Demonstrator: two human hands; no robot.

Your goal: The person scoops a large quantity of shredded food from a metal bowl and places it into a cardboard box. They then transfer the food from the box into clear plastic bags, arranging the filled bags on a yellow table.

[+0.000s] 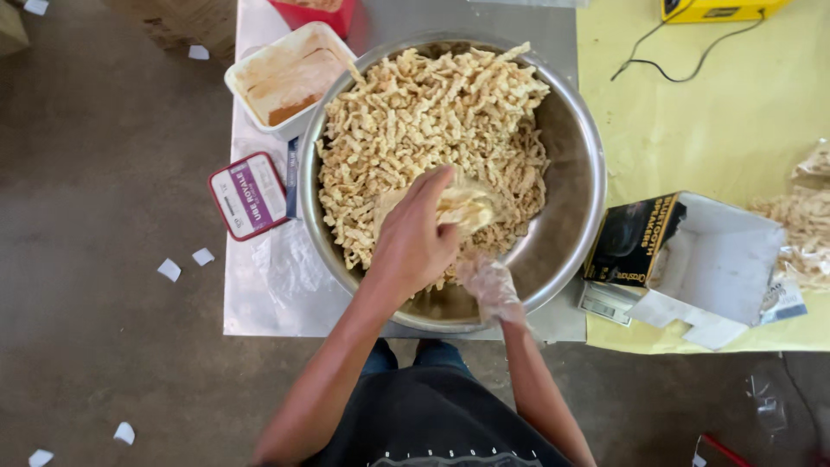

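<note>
A large steel bowl (575, 164) on the table holds a heap of pale, twisted fried snack pieces (424, 121). My left hand (419, 238) reaches into the bowl and grips a small clear bag (467, 207) partly filled with the snack. My right hand (488, 285), in a thin clear plastic glove, sits just below it inside the bowl's near rim, fingers curled by the bag's lower side. What the gloved hand holds is hidden.
A white tub (290, 73) with brown powder stands at the bowl's upper left, a red-and-white lid (249, 195) lies left. An open cardboard box (692, 255) lies right on yellow sheeting (692, 130), with more snack bags (808, 225) at the far right. Paper scraps dot the floor.
</note>
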